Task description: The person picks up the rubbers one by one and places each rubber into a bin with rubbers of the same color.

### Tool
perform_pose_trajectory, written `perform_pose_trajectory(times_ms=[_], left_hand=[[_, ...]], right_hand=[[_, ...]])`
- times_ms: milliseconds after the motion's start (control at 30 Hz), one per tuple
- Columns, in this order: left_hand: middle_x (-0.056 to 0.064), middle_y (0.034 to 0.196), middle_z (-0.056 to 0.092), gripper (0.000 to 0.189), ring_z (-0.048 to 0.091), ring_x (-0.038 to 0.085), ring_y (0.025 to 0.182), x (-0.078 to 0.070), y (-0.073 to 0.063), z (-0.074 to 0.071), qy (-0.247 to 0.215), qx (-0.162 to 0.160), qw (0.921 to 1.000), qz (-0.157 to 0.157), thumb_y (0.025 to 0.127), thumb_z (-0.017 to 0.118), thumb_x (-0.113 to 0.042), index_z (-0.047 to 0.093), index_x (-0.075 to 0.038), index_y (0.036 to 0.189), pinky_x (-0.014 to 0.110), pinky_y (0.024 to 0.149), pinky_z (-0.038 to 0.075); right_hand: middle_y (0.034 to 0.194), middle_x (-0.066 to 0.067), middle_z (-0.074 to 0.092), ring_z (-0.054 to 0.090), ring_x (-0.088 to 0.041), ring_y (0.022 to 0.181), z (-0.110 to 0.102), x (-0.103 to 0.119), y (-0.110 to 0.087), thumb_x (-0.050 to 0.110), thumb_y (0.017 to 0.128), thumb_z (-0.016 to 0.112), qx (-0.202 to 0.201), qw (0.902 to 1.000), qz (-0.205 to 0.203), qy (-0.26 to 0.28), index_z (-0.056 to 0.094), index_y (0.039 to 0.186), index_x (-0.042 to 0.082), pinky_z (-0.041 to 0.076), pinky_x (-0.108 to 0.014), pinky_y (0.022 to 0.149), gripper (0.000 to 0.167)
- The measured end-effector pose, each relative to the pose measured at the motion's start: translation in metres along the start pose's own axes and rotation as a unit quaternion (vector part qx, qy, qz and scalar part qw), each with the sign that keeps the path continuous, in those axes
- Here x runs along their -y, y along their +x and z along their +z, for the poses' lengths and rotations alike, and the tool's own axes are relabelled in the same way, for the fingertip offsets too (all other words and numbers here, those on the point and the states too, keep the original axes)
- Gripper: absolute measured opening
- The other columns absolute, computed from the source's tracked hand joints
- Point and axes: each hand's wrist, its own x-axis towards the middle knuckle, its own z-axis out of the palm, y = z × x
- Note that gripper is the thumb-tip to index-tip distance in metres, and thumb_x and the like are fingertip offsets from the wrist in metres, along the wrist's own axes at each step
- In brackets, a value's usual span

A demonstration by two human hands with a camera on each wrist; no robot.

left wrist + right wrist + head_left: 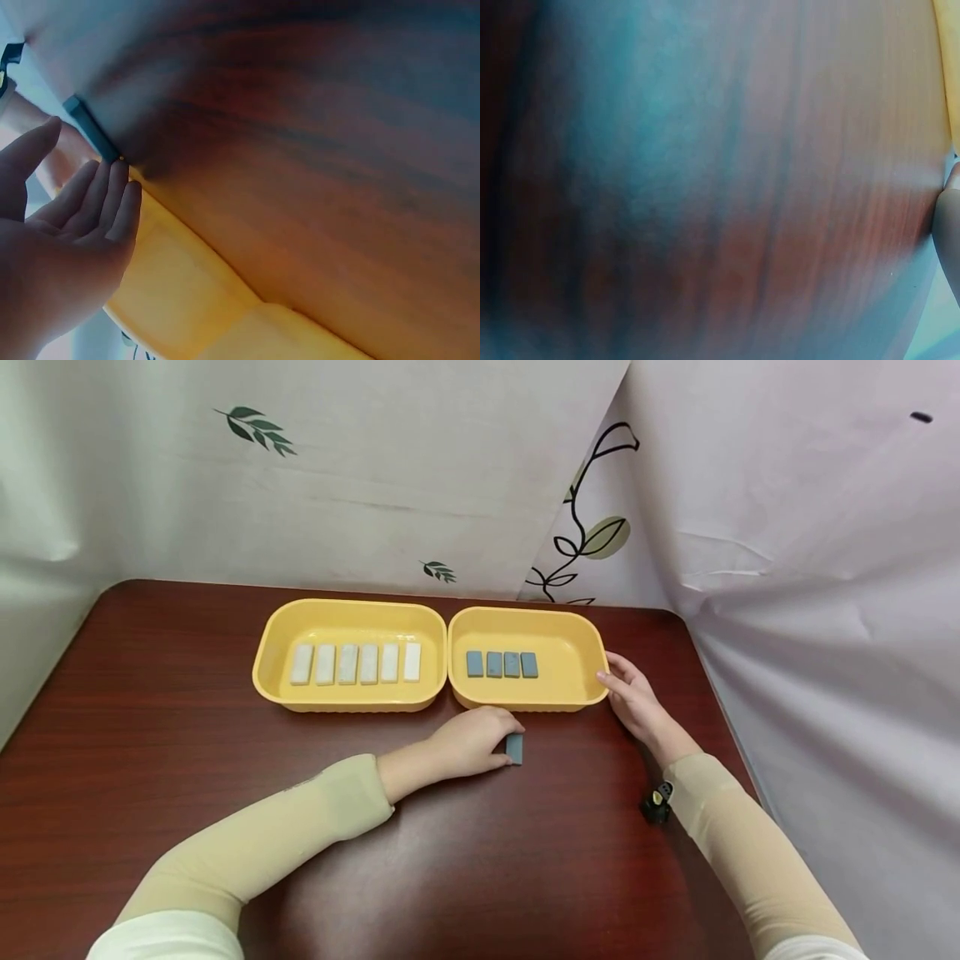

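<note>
My left hand (472,742) is around a small grey-blue block (514,749) in front of the right tray. Its thumb is by the near end and its fingertips by the far end. In the left wrist view, the fingertips meet one end of the block (91,129), while a narrow gap shows beside the thumb. My right hand (636,697) rests at the right end of the right yellow tray (532,700), thumb on the rim and fingers along the outside. Inside that tray, several grey-blue blocks (494,664) stand in a row.
Against its right neighbour stands a second yellow tray (352,697), holding a row of several white blocks (348,664). Both are on a dark red-brown table (465,877). Pale curtains (360,485) close off the back and sides. A black wrist device (657,803) is by the right sleeve.
</note>
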Motion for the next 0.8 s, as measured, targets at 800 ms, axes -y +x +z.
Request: perform_pose_trajectory(times_ms=[800], left_hand=[[0.006,0.125,0.072,0.042,0.069,0.021,0.116,-0.0052,0.0007,-0.0018,0.0,-0.019,0.9997,0.017,0.09,0.088,-0.017,0.073,-0.007,0.128,0.036,0.106,0.055]], right_hand=[[0.119,0.008,0.068,0.064,-0.004,0.112,0.0004,-0.0015,-0.0004,-0.006,0.107,0.045,0.002,0.9999,-0.009,0.004,0.051,0.136,0.01,0.051,-0.015,0.098,0.034]])
